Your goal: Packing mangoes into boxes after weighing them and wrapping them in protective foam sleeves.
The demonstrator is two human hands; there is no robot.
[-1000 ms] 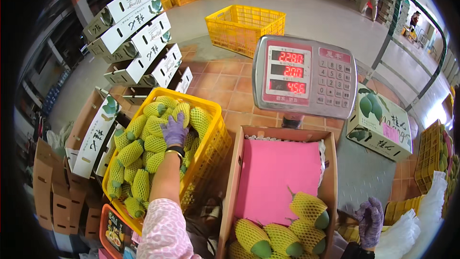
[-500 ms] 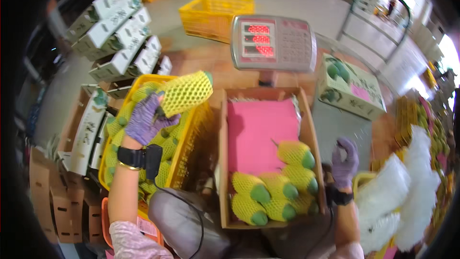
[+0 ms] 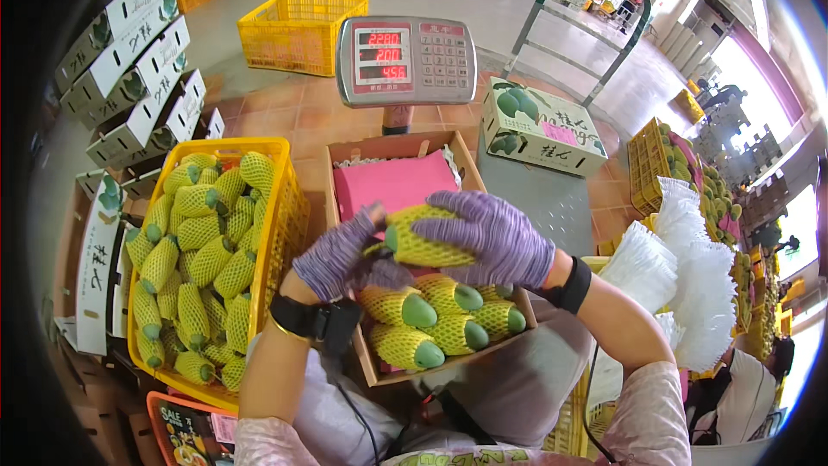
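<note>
Yellow foam-netted, oval green mango (image 3: pixel 424 249) sits above the open brown cardboard box (image 3: pixel 388 147) in the head view, the gloved right hand's (image 3: pixel 498 237) grip curled over its right side and the gloved left hand's (image 3: pixel 338 255) grip lightly closed at its left end. Cradling both ends without squeezing should keep netting smooth and skin unbruised.

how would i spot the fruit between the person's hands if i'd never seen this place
Find the scale display with red digits, then the open cardboard box below it. Over that box, the purple-gloved left hand and right hand have one netted fruit between them. Its netted neighbours lie in the box or the yellow crate at left; this one alone is held.
</note>
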